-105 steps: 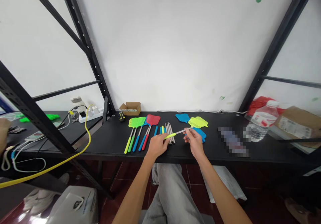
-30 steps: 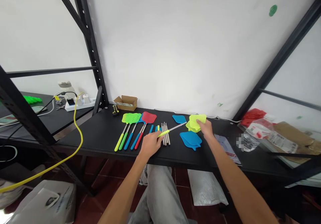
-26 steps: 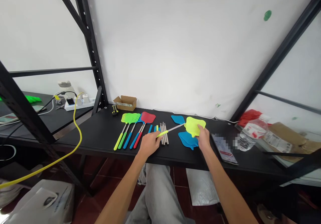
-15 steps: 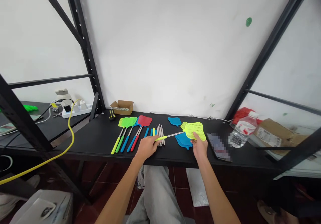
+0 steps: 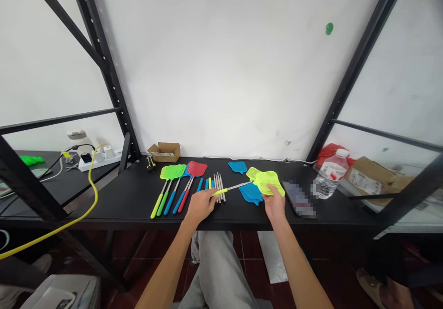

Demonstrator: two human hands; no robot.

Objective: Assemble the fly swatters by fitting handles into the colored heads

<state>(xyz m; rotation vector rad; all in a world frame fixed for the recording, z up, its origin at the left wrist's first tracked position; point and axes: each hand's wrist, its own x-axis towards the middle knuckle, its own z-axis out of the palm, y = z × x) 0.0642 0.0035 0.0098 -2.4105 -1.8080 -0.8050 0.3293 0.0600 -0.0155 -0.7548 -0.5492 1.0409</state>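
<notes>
Over black table (image 5: 129, 200), yellow mesh head (image 5: 267, 179) under right thumb (image 5: 272, 191)

A person's bare forearms, left (image 5: 168, 265) and right (image 5: 299, 263), angle forward and inward, wrists nearly straight. The left hand (image 5: 200, 206) is palm down, back facing up, fingers curled in a grip. The right hand (image 5: 276, 203), well apart from it, pinches with the thumb above and fingertips beneath. The legs (image 5: 221, 272) extend between the forearms.
</notes>
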